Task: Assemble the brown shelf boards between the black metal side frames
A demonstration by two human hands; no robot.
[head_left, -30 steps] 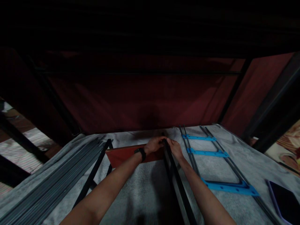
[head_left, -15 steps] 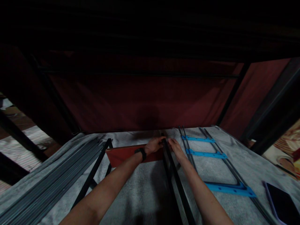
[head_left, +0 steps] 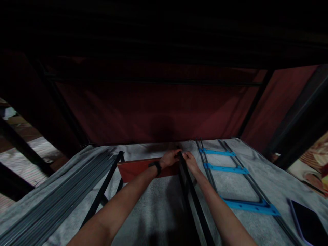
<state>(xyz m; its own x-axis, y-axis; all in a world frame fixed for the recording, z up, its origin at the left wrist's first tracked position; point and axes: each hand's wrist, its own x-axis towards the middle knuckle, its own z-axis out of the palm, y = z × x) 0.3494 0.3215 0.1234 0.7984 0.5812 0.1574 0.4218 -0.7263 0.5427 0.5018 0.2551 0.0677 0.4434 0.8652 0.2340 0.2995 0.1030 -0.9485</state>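
My left hand [head_left: 170,158], with a black watch [head_left: 155,168] on its wrist, reaches over the reddish-brown board [head_left: 135,169] to the far end of a black metal frame [head_left: 196,200]. Its fingers are closed at the bar's left side. On the right side of that same bar is my right hand [head_left: 190,161], fingers bent in against it. What lies between the fingertips is too small and dark to make out. The board spans from this frame to a second black frame [head_left: 106,186] on the left.
Long grey rods [head_left: 64,194] lie at the left on the grey blanket [head_left: 159,205]. At the right, blue brackets [head_left: 249,206] join thin dark rods, with a phone [head_left: 309,220] beyond them. Dark posts stand at both sides, and a dark red sheet [head_left: 159,112] hangs behind.
My right hand has moved slightly left, closer against the bar. My left hand stays at the bar's end, and the view has shifted very slightly.
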